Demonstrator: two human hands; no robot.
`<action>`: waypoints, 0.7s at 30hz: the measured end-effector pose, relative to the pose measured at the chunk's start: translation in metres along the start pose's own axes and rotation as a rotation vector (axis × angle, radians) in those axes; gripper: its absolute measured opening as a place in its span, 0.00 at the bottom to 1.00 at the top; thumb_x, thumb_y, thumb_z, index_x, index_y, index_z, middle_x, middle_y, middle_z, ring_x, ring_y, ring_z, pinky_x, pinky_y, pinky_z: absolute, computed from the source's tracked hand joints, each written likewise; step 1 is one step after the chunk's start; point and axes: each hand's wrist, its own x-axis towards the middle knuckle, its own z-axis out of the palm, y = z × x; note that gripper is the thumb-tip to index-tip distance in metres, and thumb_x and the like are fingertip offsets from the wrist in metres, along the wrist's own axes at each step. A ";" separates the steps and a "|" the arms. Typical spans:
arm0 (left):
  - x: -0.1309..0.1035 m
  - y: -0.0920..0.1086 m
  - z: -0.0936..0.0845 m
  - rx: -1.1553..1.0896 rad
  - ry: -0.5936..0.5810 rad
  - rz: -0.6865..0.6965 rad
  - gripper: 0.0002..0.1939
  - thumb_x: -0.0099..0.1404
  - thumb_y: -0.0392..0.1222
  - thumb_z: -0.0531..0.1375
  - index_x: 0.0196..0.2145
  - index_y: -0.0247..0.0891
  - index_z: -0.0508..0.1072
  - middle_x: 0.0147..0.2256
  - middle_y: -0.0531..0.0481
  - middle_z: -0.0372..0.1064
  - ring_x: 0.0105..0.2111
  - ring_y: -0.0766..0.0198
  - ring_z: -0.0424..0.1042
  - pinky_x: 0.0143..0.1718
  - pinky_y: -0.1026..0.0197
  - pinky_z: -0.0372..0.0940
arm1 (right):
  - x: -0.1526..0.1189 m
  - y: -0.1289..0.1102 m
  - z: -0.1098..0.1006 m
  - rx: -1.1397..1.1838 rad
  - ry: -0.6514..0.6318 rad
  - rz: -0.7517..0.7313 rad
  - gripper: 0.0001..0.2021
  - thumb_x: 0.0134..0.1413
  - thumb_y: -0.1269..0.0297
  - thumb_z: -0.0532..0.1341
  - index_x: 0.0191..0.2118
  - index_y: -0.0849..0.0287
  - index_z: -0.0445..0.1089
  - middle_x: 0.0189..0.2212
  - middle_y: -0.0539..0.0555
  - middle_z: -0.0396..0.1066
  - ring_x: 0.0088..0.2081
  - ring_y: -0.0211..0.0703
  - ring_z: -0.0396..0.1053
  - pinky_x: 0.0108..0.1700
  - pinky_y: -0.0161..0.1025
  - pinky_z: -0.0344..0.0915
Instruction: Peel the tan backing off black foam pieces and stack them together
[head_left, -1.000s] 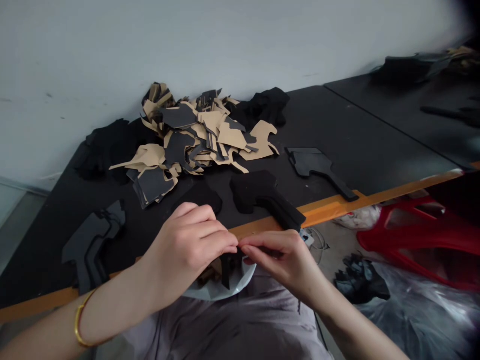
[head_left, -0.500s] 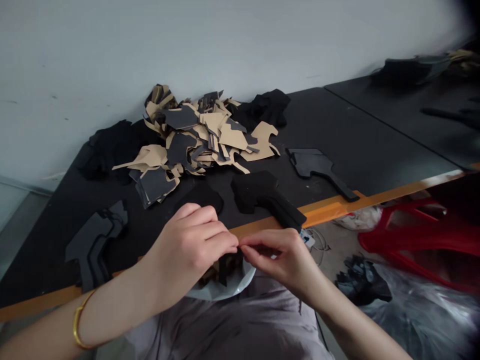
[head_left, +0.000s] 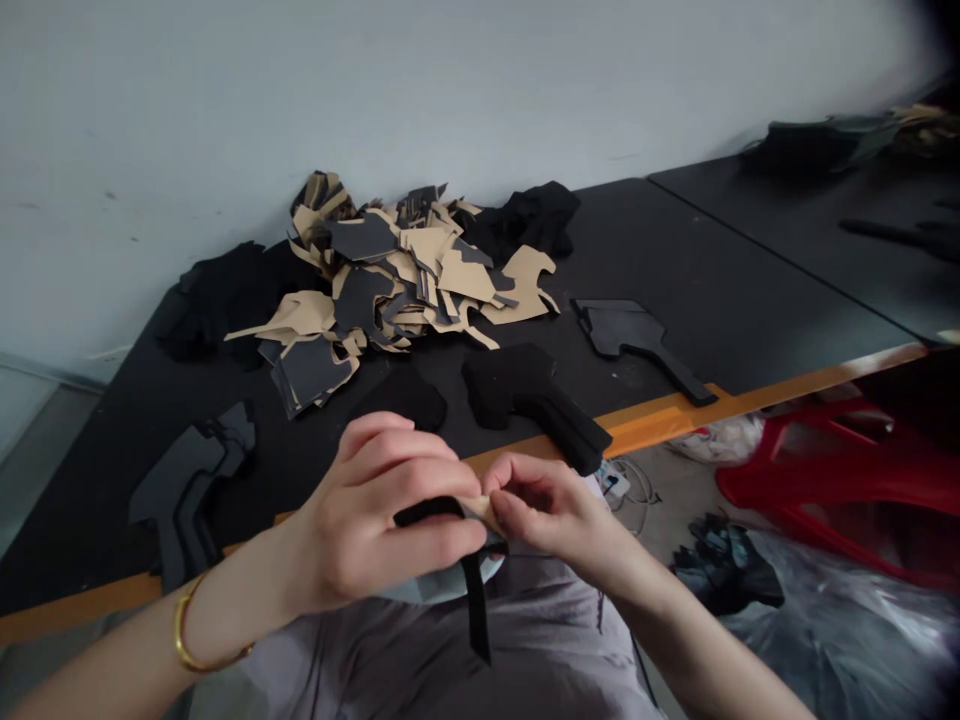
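Note:
My left hand (head_left: pixel 375 510) is closed on a black cut piece (head_left: pixel 475 605), thumb below and fingers above; a narrow black strip of it hangs down over my lap. Between the two hands a small bit of tan backing paper (head_left: pixel 484 507) shows at the edge of the black piece. My right hand (head_left: pixel 551 505) pinches that tan bit with thumb and forefinger. Under my hands is the rim of a white container (head_left: pixel 431 588), mostly covered. Just beyond them on the table lie a thick black cut shape (head_left: pixel 514 385) with a handle-like arm and another dark piece (head_left: pixel 405 392).
A heap of tan and dark cut sheets (head_left: pixel 442 265) lies on the black table (head_left: pixel 600 230) against the wall, with black material (head_left: pixel 225 290) beside it. Grey-black cut shapes rest left (head_left: pixel 169 480) and right (head_left: pixel 626 325). A red chair (head_left: pixel 810 475) and plastic bag (head_left: pixel 817 630) stand right.
My left hand has turned and opened its thumb lower, bringing the black piece and its hanging strip into view. A bit of tan paper now shows between my fingertips.

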 end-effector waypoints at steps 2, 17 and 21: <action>-0.003 0.002 -0.003 0.063 0.026 0.040 0.11 0.63 0.32 0.60 0.33 0.52 0.74 0.30 0.62 0.73 0.38 0.69 0.69 0.51 0.58 0.55 | 0.003 0.007 -0.001 0.209 0.017 0.080 0.19 0.53 0.48 0.63 0.33 0.60 0.60 0.21 0.45 0.58 0.20 0.29 0.57 0.23 0.28 0.61; -0.031 -0.005 -0.011 -0.134 -0.052 -0.011 0.11 0.66 0.37 0.59 0.34 0.56 0.75 0.30 0.68 0.77 0.44 0.68 0.69 0.64 0.56 0.42 | 0.000 0.002 0.002 0.032 0.235 -0.186 0.18 0.50 0.60 0.68 0.46 0.58 0.68 0.29 0.48 0.66 0.29 0.30 0.64 0.30 0.26 0.59; -0.042 -0.020 -0.020 -0.271 -0.019 -0.034 0.16 0.68 0.33 0.54 0.33 0.55 0.75 0.29 0.62 0.76 0.47 0.67 0.66 0.65 0.53 0.43 | -0.004 0.007 -0.008 0.037 0.422 -0.182 0.17 0.48 0.58 0.70 0.42 0.57 0.70 0.30 0.49 0.67 0.28 0.30 0.63 0.28 0.25 0.60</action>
